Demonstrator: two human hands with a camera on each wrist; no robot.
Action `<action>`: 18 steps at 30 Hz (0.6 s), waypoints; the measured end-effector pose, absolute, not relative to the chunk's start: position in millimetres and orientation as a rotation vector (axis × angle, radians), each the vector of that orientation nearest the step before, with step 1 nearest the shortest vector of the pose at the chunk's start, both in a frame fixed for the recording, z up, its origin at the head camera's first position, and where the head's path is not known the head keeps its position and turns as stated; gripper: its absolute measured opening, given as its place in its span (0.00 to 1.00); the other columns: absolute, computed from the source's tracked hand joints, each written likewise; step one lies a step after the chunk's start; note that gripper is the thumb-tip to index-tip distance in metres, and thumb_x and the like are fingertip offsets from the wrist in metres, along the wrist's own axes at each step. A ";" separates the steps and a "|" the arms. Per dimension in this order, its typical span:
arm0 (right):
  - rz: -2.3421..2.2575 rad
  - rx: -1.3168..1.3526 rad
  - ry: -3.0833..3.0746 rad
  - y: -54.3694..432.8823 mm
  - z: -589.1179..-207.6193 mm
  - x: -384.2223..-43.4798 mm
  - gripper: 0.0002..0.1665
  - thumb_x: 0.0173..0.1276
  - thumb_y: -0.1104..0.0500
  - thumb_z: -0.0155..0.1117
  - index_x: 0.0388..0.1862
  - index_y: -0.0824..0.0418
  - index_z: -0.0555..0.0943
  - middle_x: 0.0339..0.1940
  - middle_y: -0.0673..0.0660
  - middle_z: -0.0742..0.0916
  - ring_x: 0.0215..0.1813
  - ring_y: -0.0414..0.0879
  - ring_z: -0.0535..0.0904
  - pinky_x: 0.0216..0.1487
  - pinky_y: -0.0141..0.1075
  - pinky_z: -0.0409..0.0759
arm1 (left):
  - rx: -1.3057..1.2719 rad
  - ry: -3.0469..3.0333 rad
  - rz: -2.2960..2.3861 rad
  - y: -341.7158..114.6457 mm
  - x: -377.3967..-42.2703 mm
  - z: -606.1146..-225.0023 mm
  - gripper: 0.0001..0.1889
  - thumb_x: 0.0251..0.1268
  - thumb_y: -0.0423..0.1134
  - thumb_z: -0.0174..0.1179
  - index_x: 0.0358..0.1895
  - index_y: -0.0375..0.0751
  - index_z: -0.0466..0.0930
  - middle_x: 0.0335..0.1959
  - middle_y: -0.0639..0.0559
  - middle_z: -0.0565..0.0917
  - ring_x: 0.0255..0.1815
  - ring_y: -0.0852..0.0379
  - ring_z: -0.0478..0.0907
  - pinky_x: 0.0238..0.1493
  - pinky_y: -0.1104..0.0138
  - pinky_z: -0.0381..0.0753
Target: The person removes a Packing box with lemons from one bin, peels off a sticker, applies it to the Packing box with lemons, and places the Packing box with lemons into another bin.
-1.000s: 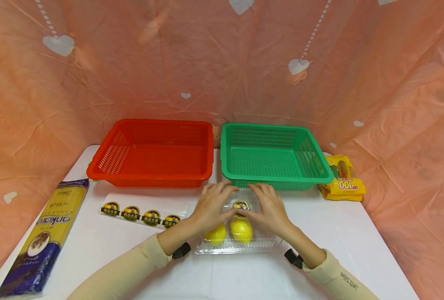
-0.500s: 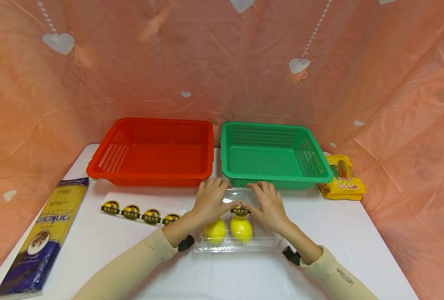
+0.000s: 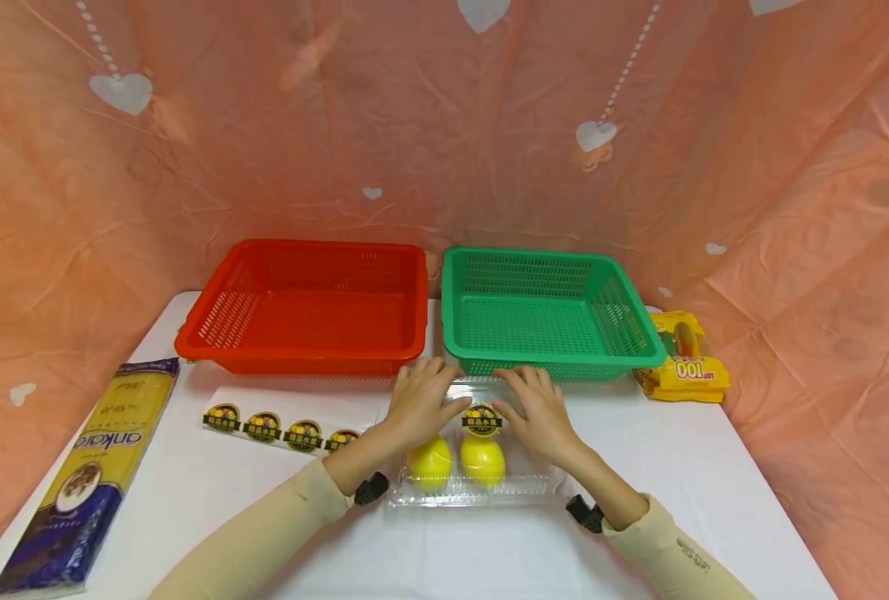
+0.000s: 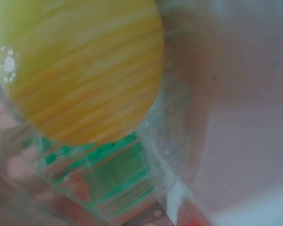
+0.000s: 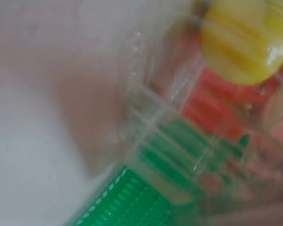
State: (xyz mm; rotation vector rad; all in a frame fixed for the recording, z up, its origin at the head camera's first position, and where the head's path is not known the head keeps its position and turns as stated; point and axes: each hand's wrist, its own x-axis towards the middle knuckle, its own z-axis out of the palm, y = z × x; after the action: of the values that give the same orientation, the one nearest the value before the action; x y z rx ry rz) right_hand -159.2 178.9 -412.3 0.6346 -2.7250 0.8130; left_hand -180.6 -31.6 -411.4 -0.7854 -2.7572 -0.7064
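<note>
A clear plastic clamshell box [image 3: 522, 492] lies on the white table with yellow lemon-like fruits inside. Two show through the lid, a left fruit [image 3: 431, 463] and a right fruit [image 3: 483, 463]. On the lid, toward its far side, is a round black-and-gold sticker [image 3: 481, 421]. My left hand [image 3: 420, 407] rests over the box's far left part, fingers spread toward the far edge, thumb just left of the sticker. Mirroring it, my right hand [image 3: 540, 415] lies over the far right part, thumb beside the sticker. Both wrist views show a yellow fruit [image 4: 80, 70] through ribbed plastic.
A red basket [image 3: 324, 365] and a green basket [image 3: 556, 360] stand behind the box. Left of it lies a strip of matching stickers [image 3: 282, 408]. A spaghetti pack [image 3: 87, 475] is at the far left, and a yellow packet [image 3: 687, 367] sits right of the green basket.
Both thumbs were together over the sticker; they have now drawn apart to its sides, leaving it in full view. The left hand has shifted slightly left. The box has stayed put.
</note>
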 end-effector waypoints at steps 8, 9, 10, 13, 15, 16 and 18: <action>0.896 0.723 -2.767 187.8 -411.2 -160.0 0.39 0.63 0.54 0.71 0.70 0.68 0.71 0.65 0.67 0.75 0.63 0.63 0.65 0.56 0.60 0.64 | -0.885 -2.823 -0.667 -38.3 -182.3 -410.5 0.35 0.62 0.60 0.65 0.65 0.38 0.75 0.53 0.47 0.78 0.55 0.47 0.70 0.50 0.55 0.66; 0.912 0.728 -2.759 188.0 -411.7 -160.7 0.39 0.63 0.55 0.72 0.70 0.68 0.71 0.65 0.67 0.75 0.63 0.63 0.65 0.56 0.60 0.64 | -0.889 -2.820 -0.674 -38.6 -182.5 -410.1 0.36 0.61 0.59 0.66 0.65 0.38 0.75 0.53 0.46 0.78 0.55 0.47 0.70 0.50 0.55 0.66; 0.927 0.730 -2.753 188.3 -411.8 -161.2 0.39 0.63 0.57 0.72 0.70 0.68 0.71 0.65 0.67 0.75 0.63 0.63 0.65 0.55 0.59 0.64 | -0.892 -2.814 -0.687 -38.8 -182.4 -409.4 0.35 0.61 0.58 0.67 0.65 0.38 0.75 0.53 0.46 0.78 0.56 0.46 0.70 0.51 0.54 0.66; 0.965 0.731 -2.739 189.1 -412.5 -162.5 0.37 0.63 0.62 0.72 0.70 0.68 0.71 0.66 0.67 0.75 0.63 0.63 0.65 0.56 0.59 0.63 | -0.884 -2.798 -0.746 -39.5 -181.6 -407.5 0.33 0.61 0.52 0.69 0.65 0.37 0.75 0.54 0.46 0.78 0.57 0.46 0.70 0.52 0.53 0.67; 1.020 0.730 -2.731 189.8 -412.3 -162.5 0.36 0.63 0.65 0.70 0.70 0.68 0.71 0.67 0.68 0.74 0.64 0.64 0.64 0.57 0.61 0.62 | -0.881 -2.782 -0.820 -40.4 -180.2 -406.1 0.31 0.61 0.47 0.70 0.65 0.36 0.76 0.54 0.45 0.79 0.58 0.45 0.70 0.52 0.52 0.66; 1.055 0.727 -2.727 190.5 -412.2 -162.3 0.35 0.64 0.66 0.69 0.70 0.68 0.71 0.67 0.68 0.74 0.65 0.64 0.64 0.58 0.62 0.62 | -0.881 -2.771 -0.864 -41.0 -179.3 -405.4 0.30 0.61 0.45 0.70 0.65 0.35 0.76 0.54 0.44 0.79 0.58 0.45 0.70 0.52 0.52 0.66; 1.145 0.719 -2.710 192.6 -411.5 -162.1 0.34 0.65 0.68 0.67 0.70 0.68 0.71 0.68 0.69 0.74 0.66 0.65 0.63 0.61 0.65 0.60 | -0.883 -2.736 -0.963 -42.5 -177.7 -404.3 0.28 0.61 0.39 0.69 0.64 0.35 0.76 0.56 0.43 0.79 0.60 0.44 0.70 0.55 0.50 0.66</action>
State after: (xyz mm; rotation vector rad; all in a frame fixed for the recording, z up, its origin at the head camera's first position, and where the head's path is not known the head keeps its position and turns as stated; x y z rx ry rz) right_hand -162.1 192.6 -411.5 0.7185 -2.7104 1.1453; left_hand -177.7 -42.5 -404.3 -0.8827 -2.7356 -0.9627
